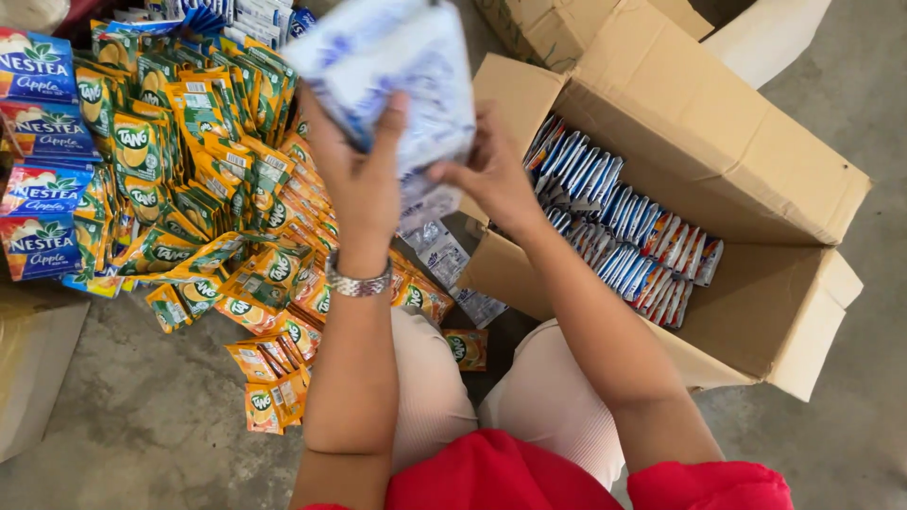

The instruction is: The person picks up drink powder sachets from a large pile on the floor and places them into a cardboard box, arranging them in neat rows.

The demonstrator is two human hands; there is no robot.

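Both hands up on a strip of white-and-blue sachets (392,71), held above the floor between the sachet pile and the open box.

Left hand (357,179) has its grip clamped on the strip's lower left edge, metal bracelet (357,283) on the wrist. Right hand (491,175) pinches the strip's lower right, fingers closed on it; strip tail hangs down between the hands. Orange-and-green drink sachets (236,208) heaped on the concrete floor (142,416) to the left, blue sachet boxes (42,151) beside them. Cardboard box (746,179) on the right holds upright blue and red sachets (624,236).

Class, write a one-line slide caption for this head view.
Both hands lift blue-white sachets above an open cardboard box.
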